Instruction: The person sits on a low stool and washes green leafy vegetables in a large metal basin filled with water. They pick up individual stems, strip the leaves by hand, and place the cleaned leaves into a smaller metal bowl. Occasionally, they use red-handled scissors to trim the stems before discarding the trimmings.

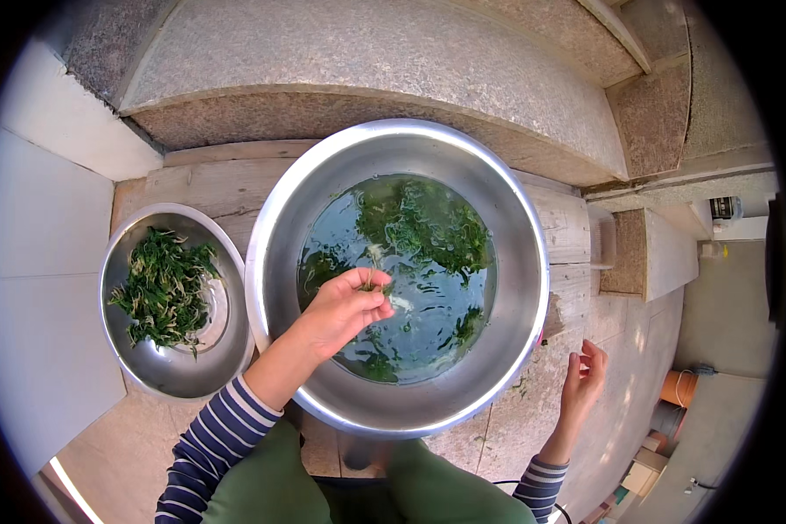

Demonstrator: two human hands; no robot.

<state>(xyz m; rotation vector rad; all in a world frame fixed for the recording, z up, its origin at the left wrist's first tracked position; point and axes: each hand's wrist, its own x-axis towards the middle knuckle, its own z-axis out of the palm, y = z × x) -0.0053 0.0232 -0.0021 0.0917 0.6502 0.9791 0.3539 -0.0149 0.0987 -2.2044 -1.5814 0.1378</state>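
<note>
A large stainless steel basin (399, 412) holds water with green leafy plants (426, 229) floating in it. Over the water, my left hand (350, 301) pinches a small plant sprig (369, 281) with pale, thin roots between thumb and fingers. My right hand (583, 380) is to the right of the basin, off its rim; its fingers are curled and I see nothing in them. On the left stands a smaller steel bowl (170, 380), its rim close against the basin, with a heap of wet greens (167, 288) that have pale roots.
Both vessels rest by a weathered wooden plank surface (566, 229). Stone steps (367, 52) rise beyond it, and a white panel (46, 275) borders the left. Scraps of green lie on the tiled floor (458, 458). Pots (678, 388) and boxes (643, 471) line the far right wall.
</note>
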